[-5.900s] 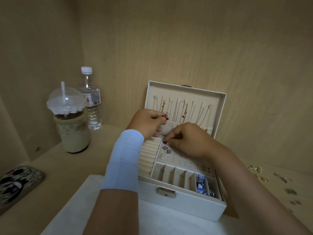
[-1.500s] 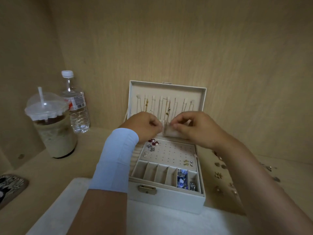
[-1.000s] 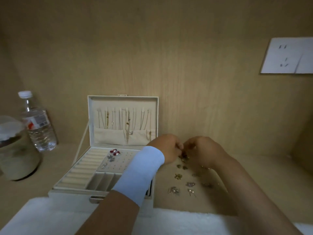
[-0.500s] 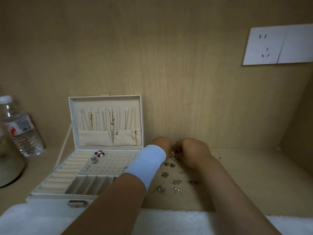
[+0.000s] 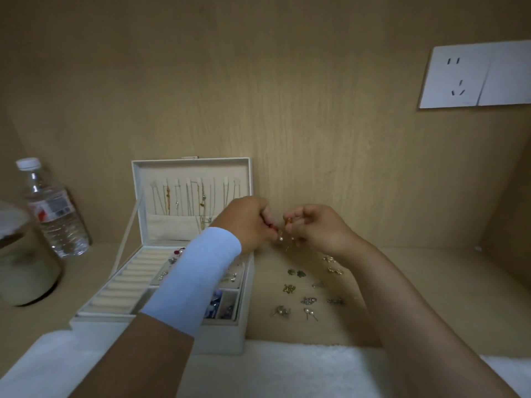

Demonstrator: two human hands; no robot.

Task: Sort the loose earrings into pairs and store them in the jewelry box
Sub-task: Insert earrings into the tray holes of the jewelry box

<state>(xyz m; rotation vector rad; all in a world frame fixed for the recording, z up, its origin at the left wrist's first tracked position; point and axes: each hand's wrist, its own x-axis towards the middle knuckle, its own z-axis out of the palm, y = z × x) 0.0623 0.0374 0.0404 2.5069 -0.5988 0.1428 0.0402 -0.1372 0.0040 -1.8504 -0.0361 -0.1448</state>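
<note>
pearl earrings [image 5: 281,238], pinched between curled fingertips of left hand [image 5: 249,222] and right hand [image 5: 317,228], held above shelf [image 5: 436,285] just right of open box [image 5: 224,340]; loose earrings [image 5: 309,300] lie on shelf beneath.

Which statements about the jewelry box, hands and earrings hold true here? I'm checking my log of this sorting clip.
1. The jewelry box lid is shut. False: it stands open, necklaces hanging inside.
2. The left hand and right hand pinch small earrings. True.
3. The loose earrings lie left of the box. False: they lie on its right.
4. The water bottle stands upright, capped. True.
</note>
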